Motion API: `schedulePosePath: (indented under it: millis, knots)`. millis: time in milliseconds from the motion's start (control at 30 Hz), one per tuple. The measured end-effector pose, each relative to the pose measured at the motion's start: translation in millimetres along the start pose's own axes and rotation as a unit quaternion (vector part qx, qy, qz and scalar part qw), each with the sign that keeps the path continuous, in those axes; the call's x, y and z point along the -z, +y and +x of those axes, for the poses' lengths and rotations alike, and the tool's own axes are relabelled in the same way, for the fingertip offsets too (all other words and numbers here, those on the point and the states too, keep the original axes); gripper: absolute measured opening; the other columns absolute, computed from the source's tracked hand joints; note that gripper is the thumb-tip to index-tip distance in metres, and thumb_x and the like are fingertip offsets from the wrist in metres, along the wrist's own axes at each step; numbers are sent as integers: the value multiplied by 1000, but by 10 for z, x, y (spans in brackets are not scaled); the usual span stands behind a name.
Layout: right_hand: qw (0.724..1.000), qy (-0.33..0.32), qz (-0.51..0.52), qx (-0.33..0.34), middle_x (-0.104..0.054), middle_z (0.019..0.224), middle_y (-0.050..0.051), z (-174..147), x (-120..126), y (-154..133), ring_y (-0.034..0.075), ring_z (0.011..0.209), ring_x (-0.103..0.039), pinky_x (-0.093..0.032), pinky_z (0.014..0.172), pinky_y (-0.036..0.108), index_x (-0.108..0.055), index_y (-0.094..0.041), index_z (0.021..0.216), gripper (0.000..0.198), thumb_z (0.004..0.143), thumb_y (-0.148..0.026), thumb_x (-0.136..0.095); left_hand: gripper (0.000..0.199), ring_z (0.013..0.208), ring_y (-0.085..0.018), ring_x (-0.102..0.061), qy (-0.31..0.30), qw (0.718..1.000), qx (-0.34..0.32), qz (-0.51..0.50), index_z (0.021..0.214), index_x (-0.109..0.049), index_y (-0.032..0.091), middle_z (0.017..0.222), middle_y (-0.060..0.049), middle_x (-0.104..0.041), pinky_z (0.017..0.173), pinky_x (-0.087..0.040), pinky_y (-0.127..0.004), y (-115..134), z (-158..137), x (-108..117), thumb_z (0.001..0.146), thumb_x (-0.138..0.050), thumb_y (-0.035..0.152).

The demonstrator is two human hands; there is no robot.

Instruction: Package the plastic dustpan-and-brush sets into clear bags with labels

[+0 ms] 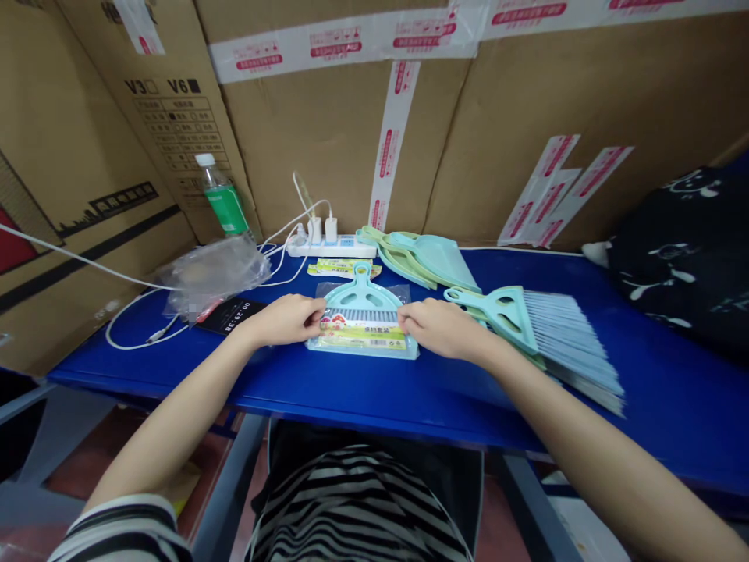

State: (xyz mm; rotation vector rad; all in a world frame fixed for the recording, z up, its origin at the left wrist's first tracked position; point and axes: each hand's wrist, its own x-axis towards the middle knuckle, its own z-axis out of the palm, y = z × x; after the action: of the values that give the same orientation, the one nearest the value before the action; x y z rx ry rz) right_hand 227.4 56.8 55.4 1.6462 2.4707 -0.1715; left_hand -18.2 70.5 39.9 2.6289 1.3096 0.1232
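A light teal hand brush (363, 289) lies over a dustpan (368, 353) of like colour, both inside a clear plastic bag (403, 292) in front of me. Across the bristles sits a yellow-green printed label card (366, 332). My left hand (292, 318) is closed in a pinch at the bag's left side, and my right hand (436, 326) pinches its right side. To the right, a stack of brushes (500, 312) with pale blue bristles lies by my right forearm. Several teal and green dustpans (433, 257) are piled behind it.
At the back are a white power strip (333, 248) with chargers, more printed cards (342, 268) and a green-labelled bottle (225, 203). Left lie crumpled clear bags (216, 269), white cables and a phone (229, 314) with a timer. Cardboard walls (328, 133) enclose the blue table (281, 390); dark patterned fabric (679, 250) sits right.
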Motion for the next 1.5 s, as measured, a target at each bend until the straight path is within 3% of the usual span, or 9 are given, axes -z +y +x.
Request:
schedulePosePath:
  millis: [1500]
  knots:
    - [1000,-4,4,1,-69,88,8,3,-6,1,22,83,-62,-30,59,29,-65,-20,87,34,87,-14,-31,15,46,-10,-40,-4,1000,2,-5,61,-34,21,51,6,-43,51,-24,-25,18,-3,15,71,-45,18]
